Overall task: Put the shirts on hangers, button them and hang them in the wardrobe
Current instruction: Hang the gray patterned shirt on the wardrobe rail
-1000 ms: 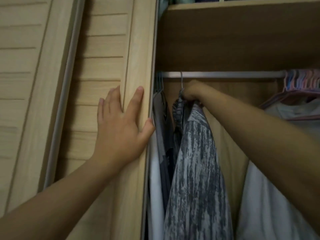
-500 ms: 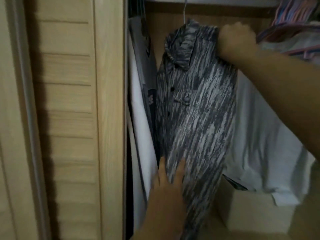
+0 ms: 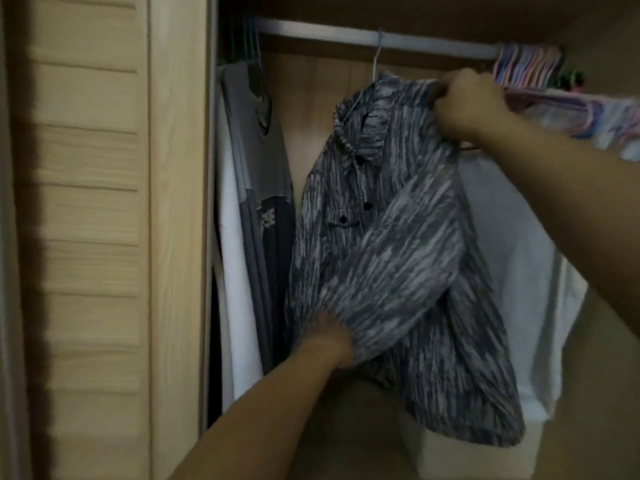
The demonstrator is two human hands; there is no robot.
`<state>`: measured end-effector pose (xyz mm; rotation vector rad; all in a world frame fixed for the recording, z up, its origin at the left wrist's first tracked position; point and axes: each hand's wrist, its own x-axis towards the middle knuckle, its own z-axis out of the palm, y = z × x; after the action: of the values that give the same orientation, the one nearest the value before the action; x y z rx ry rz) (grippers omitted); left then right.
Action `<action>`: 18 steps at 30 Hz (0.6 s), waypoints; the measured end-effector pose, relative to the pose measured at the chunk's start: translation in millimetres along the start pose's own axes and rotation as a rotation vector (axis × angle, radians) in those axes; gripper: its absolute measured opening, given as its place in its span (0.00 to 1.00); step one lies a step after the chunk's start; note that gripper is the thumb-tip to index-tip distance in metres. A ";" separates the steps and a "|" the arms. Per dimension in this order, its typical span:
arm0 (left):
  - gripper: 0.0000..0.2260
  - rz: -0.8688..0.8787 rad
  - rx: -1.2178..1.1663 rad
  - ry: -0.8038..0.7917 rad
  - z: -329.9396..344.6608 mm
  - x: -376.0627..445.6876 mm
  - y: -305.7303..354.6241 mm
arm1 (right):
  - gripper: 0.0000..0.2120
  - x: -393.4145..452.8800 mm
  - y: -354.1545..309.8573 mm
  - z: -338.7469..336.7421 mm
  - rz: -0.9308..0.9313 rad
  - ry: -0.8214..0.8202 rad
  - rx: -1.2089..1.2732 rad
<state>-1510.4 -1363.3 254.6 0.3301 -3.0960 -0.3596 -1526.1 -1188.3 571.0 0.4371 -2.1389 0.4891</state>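
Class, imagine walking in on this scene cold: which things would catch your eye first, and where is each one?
The grey streaked shirt dominates the middle, hanging by its hanger hook from the wardrobe rail. The right hand grips its shoulder near the top, while the left hand holds its lower edge. At the rail's far right sits a bunch of pastel hangers.

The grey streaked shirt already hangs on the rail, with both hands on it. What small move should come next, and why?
Probably let go with both hands. The grey streaked shirt looks buttoned, and its hanger hook sits over the rail. The right hand grips the shoulder and the left hand holds the hem, pulling the cloth askew; released, it should hang straight.
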 end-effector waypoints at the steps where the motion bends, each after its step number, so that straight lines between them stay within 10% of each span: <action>1: 0.26 -0.023 -0.193 -0.059 1.5 0.5 4.6 | 0.12 -5.7 -12.1 2.6 -0.027 -0.039 0.095; 4: 0.16 -0.119 -1.091 0.082 -8.0 -14.2 15.5 | 0.11 -16.9 -46.5 18.0 -0.052 -0.206 0.398; 8: 0.24 0.144 -1.413 0.543 -51.9 -59.2 -14.1 | 0.10 -14.2 -85.9 37.0 -0.091 -0.272 0.442; 13: 0.17 0.414 -0.461 1.284 -119.1 -141.5 -89.7 | 0.11 -10.0 -134.8 52.4 -0.136 -0.299 0.580; 18: 0.25 0.368 0.190 1.378 -115.5 -151.2 -120.2 | 0.21 3.5 -160.9 60.3 -0.094 -0.101 0.351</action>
<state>-1334.0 -1472.1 342.3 -0.0334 -1.7556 0.1520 -1492.9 -1357.0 571.0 0.7684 -2.1200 0.8072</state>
